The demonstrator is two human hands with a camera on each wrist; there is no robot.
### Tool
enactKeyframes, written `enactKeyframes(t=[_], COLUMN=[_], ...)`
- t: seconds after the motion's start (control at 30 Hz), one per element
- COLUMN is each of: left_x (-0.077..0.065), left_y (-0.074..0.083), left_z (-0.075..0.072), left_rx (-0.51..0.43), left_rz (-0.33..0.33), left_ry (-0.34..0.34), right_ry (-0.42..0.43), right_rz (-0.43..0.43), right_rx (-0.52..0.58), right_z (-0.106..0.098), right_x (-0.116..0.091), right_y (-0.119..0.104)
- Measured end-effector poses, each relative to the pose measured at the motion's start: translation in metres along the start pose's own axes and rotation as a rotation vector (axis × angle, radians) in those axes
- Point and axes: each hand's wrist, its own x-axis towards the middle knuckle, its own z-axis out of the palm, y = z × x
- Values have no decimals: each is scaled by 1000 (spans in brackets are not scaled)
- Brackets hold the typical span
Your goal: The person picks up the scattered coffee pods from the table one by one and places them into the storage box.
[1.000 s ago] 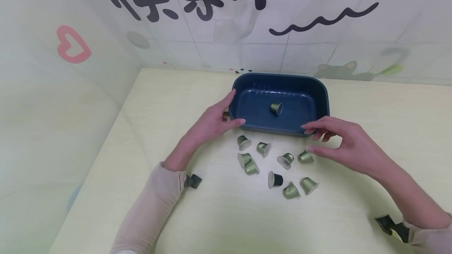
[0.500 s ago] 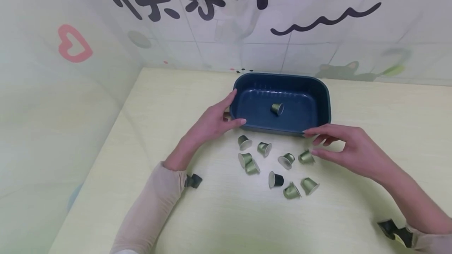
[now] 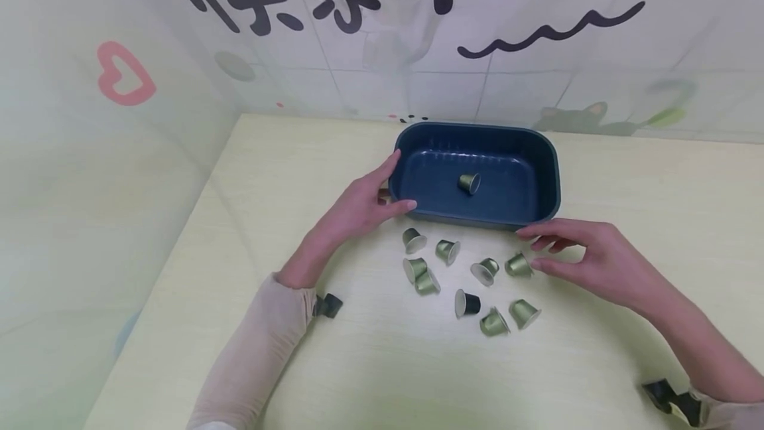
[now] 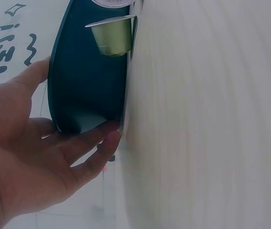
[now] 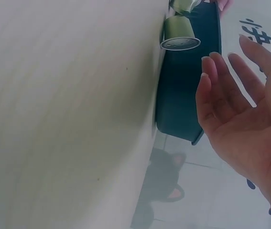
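In the head view, a dark blue rectangular tub (image 3: 477, 208) holds one green coffee capsule (image 3: 469, 183) lying on its side. My left hand (image 3: 361, 208) grips the tub's left end, its thumb on the front corner and its fingers round the end wall. My right hand (image 3: 597, 261) hovers off the tub's front right corner, fingers bent and spread from the thumb. Closest to its thumb lies a green capsule (image 3: 518, 265); the right wrist view shows nothing between thumb and fingers. Several more green capsules (image 3: 523, 313) and a black capsule (image 3: 467, 304) lie before the tub.
The pale wooden table (image 3: 382, 363) runs back to a white printed wall sheet (image 3: 370, 91) close behind the tub. Another sheet with a pink heart (image 3: 125, 73) hangs at the left. A dark green capsule (image 3: 413, 240) lies near my left thumb.
My right hand has drawn slightly back and down from the tub's front right rim, its fingers now lower. My left hand, the tub and the capsules stay in place.
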Motion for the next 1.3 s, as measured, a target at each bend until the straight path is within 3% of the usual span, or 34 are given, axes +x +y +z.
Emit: enactKeyframes(t=[0.7,1.3], left_x=[0,1], left_y=[0,-1], left_z=[-1,0], left_rx=[6,-16], left_rz=[-1,0], left_ry=[8,1], right_ry=[-59,-129], right_rz=[-5,82], right_rx=[-65,-29], right_z=[9,12], right_x=[1,2], right_y=[13,15])
